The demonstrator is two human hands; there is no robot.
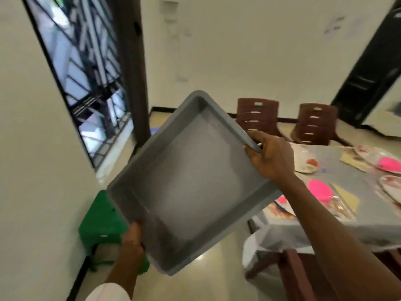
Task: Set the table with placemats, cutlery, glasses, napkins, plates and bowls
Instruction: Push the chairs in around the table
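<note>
The person stands just off the corner of the desk [332, 154], holding a grey tray [191, 181] up in the air between both hands; it is tilted, one corner high and its inside turned toward them. The left hand [132, 240] grips the low near rim, and the right hand [271, 157] is curled over the high far rim, fingers hooked round the edge (everything is smeared by motion, so finer detail of the grip is lost).

The desk lies to the right under a grey cloth that hangs over its near side. On it a pink bowl [320, 190] sits just beyond the right forearm, with a yellow napkin [347, 197] beside it; a second pink bowl [388, 165] sits farther right near the frame edge. A patterned plate [303, 161] lies just past the right hand; another plate [390, 185] shows partly at the right edge, between the two bowls.

Two brown chairs [257, 115] [315, 123] stand on the far side of the desk, before a white wall. A green stool [99, 224] stands on the floor below the tray, close to the left wall; above it is a tall window [86, 72] with a dark grille. A dark door [373, 68] fills the upper right corner; a white sleeve [108, 293] covers the left forearm.
</note>
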